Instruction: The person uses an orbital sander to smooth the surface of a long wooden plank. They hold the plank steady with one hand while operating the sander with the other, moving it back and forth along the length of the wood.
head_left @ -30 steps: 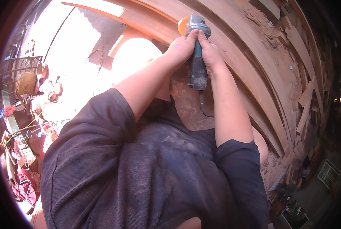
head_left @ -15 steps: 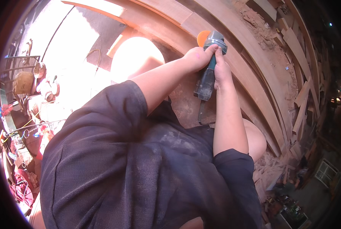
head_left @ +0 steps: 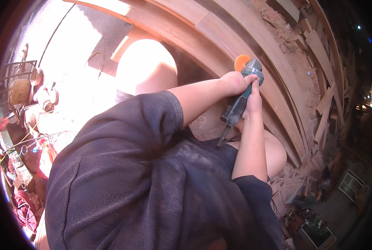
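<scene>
An angle grinder (head_left: 240,102) with a dark grey and green body is gripped in both hands over the wooden boards. My left hand (head_left: 236,83) closes round its neck just behind the metal head. Against the grinder's right side, my right hand (head_left: 254,100) wraps the body, its thumb up by the neck. An orange disc (head_left: 242,62) sits at the far left of the head, close to the face of a long wooden board (head_left: 219,52). Whether the disc touches the wood I cannot tell. The grinder's cord runs from its rear toward my lap.
More long boards (head_left: 282,71) lie side by side, curving across the far right. Beyond them are sawdust and offcuts (head_left: 319,46). At the left, in bright sunlight, stand a metal rack (head_left: 17,68) and assorted clutter. A white-framed object (head_left: 352,184) lies at the lower right.
Both hands and the grinder have moved right and nearer along the boards. My view has shifted slightly. The grip on the grinder looks the same.
</scene>
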Available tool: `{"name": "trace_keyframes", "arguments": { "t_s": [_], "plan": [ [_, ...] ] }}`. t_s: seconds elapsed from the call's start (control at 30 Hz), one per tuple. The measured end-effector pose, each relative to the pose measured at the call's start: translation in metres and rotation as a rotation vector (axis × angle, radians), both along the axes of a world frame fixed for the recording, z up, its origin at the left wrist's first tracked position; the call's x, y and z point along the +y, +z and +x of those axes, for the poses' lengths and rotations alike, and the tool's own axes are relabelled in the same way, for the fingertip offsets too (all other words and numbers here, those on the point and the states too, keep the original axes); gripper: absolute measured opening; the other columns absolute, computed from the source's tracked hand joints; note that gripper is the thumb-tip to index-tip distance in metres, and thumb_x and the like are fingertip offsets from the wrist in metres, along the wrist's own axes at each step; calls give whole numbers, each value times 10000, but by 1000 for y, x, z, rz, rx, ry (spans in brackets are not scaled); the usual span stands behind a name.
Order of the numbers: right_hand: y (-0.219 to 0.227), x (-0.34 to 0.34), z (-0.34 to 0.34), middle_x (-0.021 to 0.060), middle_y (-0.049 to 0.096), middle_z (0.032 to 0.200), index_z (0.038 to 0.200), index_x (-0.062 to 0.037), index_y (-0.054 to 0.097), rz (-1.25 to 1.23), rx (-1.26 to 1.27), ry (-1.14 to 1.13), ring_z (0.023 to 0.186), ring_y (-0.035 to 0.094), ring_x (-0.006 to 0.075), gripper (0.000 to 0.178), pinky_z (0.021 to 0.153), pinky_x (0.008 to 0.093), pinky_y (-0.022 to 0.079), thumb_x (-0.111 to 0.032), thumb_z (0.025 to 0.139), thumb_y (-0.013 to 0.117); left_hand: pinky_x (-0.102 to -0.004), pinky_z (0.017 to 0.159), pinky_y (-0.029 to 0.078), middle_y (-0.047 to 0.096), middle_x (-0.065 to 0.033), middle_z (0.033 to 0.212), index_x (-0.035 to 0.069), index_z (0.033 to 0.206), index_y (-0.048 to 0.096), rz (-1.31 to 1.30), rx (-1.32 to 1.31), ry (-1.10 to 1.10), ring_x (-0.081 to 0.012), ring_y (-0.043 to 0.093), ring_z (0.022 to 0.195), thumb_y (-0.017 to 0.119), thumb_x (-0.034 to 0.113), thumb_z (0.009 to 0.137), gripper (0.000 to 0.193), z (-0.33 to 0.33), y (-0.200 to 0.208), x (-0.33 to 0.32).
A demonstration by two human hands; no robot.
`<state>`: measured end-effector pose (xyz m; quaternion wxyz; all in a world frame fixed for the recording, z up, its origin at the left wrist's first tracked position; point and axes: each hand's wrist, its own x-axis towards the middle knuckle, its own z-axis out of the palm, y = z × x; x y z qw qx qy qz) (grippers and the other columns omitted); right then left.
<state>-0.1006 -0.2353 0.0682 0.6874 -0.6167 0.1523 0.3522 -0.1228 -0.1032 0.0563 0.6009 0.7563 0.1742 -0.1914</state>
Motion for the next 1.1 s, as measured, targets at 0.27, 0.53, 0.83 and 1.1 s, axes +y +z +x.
{"name": "trace_keyframes", "arguments": {
  "t_s": [0.27,0.53,0.83,1.1],
  "plan": [
    [-6,86,15,127,739,1136,1314,77,633,92,-232,186,995,722,187,704,865,345,583,-581,1065,614,-424,934,554,752,-274,1136,-109,1255,701,-64,13,356,-338,733,1088,439,719,1057,890,-19,-1,82],
    [0,124,43,215,750,1067,1246,147,663,-48,-168,426,900,736,259,798,791,391,594,-613,1002,685,-415,862,557,748,-242,1039,-92,1232,713,-67,2,590,-331,726,965,342,763,1062,947,-17,-4,102],
    [-15,-105,28,137,720,1236,1414,-59,589,46,-4,-222,1050,736,292,670,872,464,635,-635,1079,520,-493,867,626,722,-333,1174,-160,1277,652,-118,124,-134,-423,747,1076,412,752,1046,970,47,14,-89],
    [-35,-81,73,157,693,1299,1462,-81,542,58,-111,-158,1117,722,298,724,931,488,622,-685,1065,495,-481,790,634,743,-316,1131,-144,1228,696,-37,63,-86,-412,759,1036,373,816,1012,1035,84,5,-65]
  ]
}}
